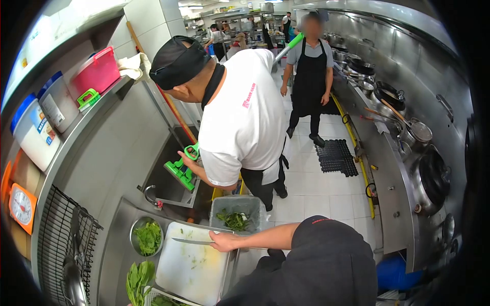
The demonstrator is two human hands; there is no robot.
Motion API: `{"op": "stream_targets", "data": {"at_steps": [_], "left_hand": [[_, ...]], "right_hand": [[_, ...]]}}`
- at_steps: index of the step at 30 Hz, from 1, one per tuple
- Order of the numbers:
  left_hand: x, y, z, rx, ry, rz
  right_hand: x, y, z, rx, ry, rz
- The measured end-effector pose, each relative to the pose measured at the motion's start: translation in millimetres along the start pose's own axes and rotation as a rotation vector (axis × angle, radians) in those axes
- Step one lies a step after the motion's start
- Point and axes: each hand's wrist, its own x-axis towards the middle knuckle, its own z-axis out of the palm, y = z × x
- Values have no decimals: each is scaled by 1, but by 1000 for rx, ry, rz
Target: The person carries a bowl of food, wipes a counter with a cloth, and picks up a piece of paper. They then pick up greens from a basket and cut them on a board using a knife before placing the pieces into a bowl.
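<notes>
My right hand (223,241) is closed round the handle of a knife (191,241), its blade pointing left over the upper part of a white cutting board (191,265). Green scraps lie on the board. Left of it stands a metal bowl (133,239) of cut greens (148,238). A bunch of leafy greens (139,280) is at the board's lower left, beside a white basket (178,299) with more greens. Of my left hand, at most a sliver shows at the bottom edge below the bunch; its fingers are hidden.
Beyond the board stands a grey bin (214,206) with leaves inside. A co-worker in white (240,117) holds a green squeegee (179,173) by the sink; another in a black apron (309,76) stands in the aisle. Pans (431,178) line the right side; a shelf (66,145) runs left.
</notes>
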Motion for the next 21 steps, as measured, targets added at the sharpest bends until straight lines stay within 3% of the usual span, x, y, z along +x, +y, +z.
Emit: {"op": "stream_targets", "data": {"at_steps": [6, 8, 10, 14, 16, 17, 18, 19, 20, 21], "left_hand": [[15, 37, 36, 104, -97, 42], [22, 39, 47, 81, -126, 46], [26, 35, 56, 72, -135, 46], [48, 8, 99, -125, -243, 84], [46, 8, 121, -242, -154, 19], [47, 3, 128, -259, -132, -41], [53, -2, 135, -248, -108, -96], [57, -14, 136, -288, -129, -81], [64, -37, 135, -143, -140, 143], [54, -23, 143, -320, -152, -53]], "right_hand": [[15, 20, 9, -33, 60, -8], [4, 10, -2, 76, -46, 140], [3, 13, 1, 121, -8, 147], [7, 26, 10, 264, 22, 131], [0, 23, -7, 222, -11, 161], [29, 83, 20, 19, 109, -250], [22, 68, 5, -276, 350, -407], [29, 81, 1, -302, 307, -562], [-2, 9, -32, 199, 15, 169], [3, 14, -33, 228, 10, 158]]}}
